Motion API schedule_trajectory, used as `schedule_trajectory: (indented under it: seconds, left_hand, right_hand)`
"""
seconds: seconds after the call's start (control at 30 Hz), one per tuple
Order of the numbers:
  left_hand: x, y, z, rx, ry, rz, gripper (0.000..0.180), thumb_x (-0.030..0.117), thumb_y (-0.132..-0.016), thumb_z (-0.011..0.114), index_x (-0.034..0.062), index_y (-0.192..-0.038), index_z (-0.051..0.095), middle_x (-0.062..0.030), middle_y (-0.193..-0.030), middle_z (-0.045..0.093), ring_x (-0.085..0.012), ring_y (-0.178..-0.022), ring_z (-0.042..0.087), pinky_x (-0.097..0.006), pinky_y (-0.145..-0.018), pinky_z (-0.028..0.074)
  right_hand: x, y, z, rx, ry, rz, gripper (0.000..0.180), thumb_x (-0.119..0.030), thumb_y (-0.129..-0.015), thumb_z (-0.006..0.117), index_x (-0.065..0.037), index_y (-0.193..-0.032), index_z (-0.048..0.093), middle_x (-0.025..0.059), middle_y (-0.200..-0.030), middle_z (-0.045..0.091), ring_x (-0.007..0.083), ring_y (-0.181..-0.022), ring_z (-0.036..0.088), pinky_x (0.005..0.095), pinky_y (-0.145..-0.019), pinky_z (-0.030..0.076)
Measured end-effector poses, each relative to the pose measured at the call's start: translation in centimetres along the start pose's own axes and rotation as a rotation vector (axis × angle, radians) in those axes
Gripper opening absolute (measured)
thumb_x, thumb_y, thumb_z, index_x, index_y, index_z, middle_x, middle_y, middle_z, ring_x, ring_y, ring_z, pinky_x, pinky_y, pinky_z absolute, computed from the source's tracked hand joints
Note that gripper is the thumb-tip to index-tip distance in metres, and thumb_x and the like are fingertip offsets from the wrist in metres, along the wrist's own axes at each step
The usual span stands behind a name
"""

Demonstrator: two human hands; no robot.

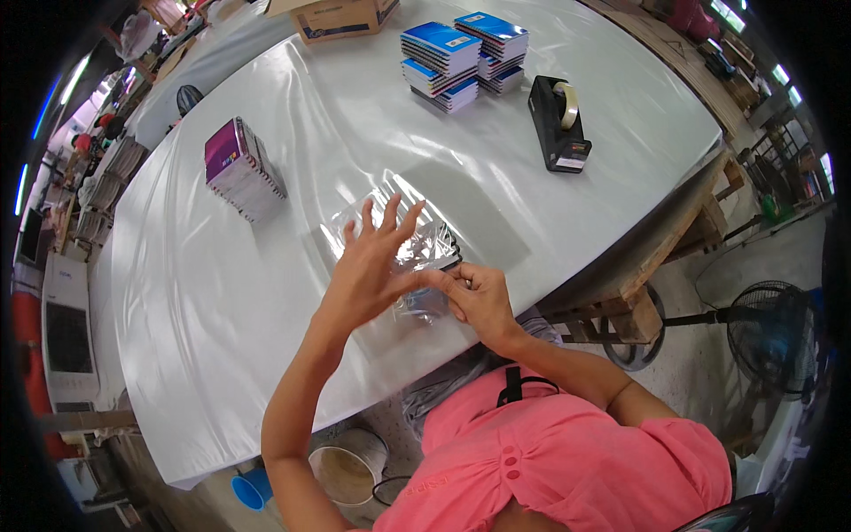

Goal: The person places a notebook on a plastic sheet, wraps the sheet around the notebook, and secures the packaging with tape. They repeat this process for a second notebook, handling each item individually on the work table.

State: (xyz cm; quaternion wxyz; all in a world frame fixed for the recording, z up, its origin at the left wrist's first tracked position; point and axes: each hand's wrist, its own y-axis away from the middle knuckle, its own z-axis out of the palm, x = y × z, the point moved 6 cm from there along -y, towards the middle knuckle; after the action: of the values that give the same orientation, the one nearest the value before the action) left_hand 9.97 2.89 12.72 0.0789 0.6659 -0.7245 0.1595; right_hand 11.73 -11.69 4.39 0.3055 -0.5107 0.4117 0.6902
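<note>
Head view, left hand (pixel 372 266) with fingers spread wide over a clear plastic bag (pixel 417 253), right hand (pixel 479 301) pinching the bag's near edge, bag lying on the white desk (pixel 222 293) under both hands, tape dispenser (pixel 558 124) well apart

A long white table (pixel 266 293) filled the room, resting on wooden pallets (pixel 638 301). A black fan (pixel 771 332) stood on the grey concrete floor (pixel 709 372). Daylight glared off the tabletop.
</note>
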Motion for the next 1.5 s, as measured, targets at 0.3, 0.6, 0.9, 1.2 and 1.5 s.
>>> schedule_trajectory:
  seconds: [0.3, 0.6, 0.9, 1.2, 1.5]
  left_hand:
    - [-2.3, -2.3, 3.0, -0.393, 0.578, -0.213, 0.057, 0.028, -0.089, 0.066, -0.0011, -0.135, 0.048, -0.0184, -0.134, 0.055, -0.0266, -0.126, 0.051, -0.033, -0.095, 0.043]
    - [-3.4, -0.9, -2.5, 0.473, 1.076, -0.349, 0.082, 0.051, -0.092, 0.057, 0.0098, -0.152, 0.020, -0.0156, -0.157, 0.021, -0.0281, -0.145, 0.017, -0.042, -0.116, 0.016]
    - [-9.0, 7.3, -1.7, 0.741, 1.154, -0.503, 0.072, 0.026, -0.094, 0.058, 0.0138, -0.153, 0.019, -0.0177, -0.156, 0.022, -0.0293, -0.143, 0.023, -0.046, -0.114, 0.020]
    - [-8.7, 10.3, 1.3, 0.779, 1.164, -0.604, 0.065, 0.029, -0.097, 0.052, 0.0127, -0.152, 0.022, -0.0161, -0.156, 0.024, -0.0321, -0.143, 0.025, -0.044, -0.113, 0.025]
    - [-2.0, 3.5, -0.1, 0.513, 1.049, -0.363, 0.095, 0.023, -0.088, 0.068, 0.0106, -0.154, 0.000, -0.0313, -0.152, 0.020, -0.0374, -0.144, 0.019, -0.041, -0.115, 0.017]
  right_hand:
    - [1.5, -1.9, -0.1, 0.014, 1.082, -0.375, 0.042, -0.041, -0.093, 0.055, -0.006, -0.076, 0.071, 0.0149, -0.068, 0.066, 0.0321, -0.067, 0.068, 0.0451, -0.054, 0.050]
    - [-2.2, 2.7, 13.1, -0.816, 1.505, -1.111, 0.033, -0.028, -0.079, 0.062, -0.009, -0.106, 0.070, 0.0079, -0.106, 0.070, 0.0341, -0.101, 0.064, 0.0440, -0.088, 0.049]
    - [-4.4, -4.3, 12.5, -1.255, 2.104, -0.476, 0.059, -0.022, -0.068, 0.080, 0.003, -0.119, 0.059, 0.0176, -0.120, 0.062, 0.0357, -0.108, 0.060, 0.0475, -0.093, 0.046]
    - [-6.1, -7.8, -1.5, -0.572, 0.410, -0.719, 0.085, -0.016, -0.056, 0.093, -0.004, -0.121, 0.040, 0.0125, -0.108, 0.056, 0.0216, -0.102, 0.055, 0.0353, -0.090, 0.045]
    - [-5.3, -6.9, -2.1, -0.574, 0.530, -0.665, 0.096, -0.016, -0.055, 0.091, -0.010, -0.134, 0.038, 0.0144, -0.136, 0.043, 0.0252, -0.134, 0.036, 0.0383, -0.110, 0.032]
